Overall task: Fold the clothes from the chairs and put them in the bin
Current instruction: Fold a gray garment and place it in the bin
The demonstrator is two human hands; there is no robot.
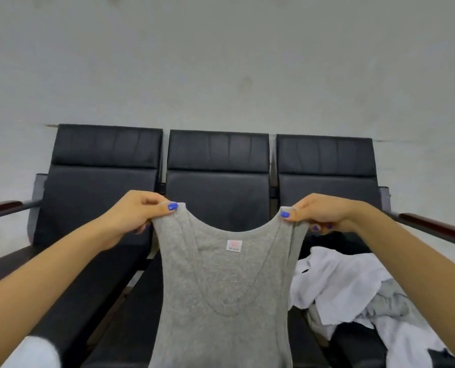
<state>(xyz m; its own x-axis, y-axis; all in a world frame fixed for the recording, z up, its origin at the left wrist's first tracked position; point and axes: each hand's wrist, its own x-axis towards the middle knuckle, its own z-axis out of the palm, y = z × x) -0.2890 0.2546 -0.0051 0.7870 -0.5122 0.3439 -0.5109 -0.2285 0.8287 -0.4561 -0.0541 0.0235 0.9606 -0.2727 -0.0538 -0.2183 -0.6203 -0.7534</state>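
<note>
1. Far left, a wood-topped armrest [0,207] is being shown sticking out past the first of three black chairs [99,187], all lined up against a pale wall [221,62].
2. The left hand [138,212] is being held up in front of the left chair, fingers curled in, thumb on top, and the left strap of a grey tank top [221,293] is being pinched by it. Blue polish is being shown on the nails.
3. The tank top is being kept hanging in the air in front of the middle chair, spread flat between both hands, scoop neck up, with a small white label [233,245] facing the camera just under the neckline. Its hem is being cut off by the bottom edge.
4. The right hand [319,212] is being held the same way, with the right strap being pinched between thumb and curled fingers.
5. On the right chair's seat, a pile [353,290] of white and grey clothes is being left crumpled, just beside the top.
</note>
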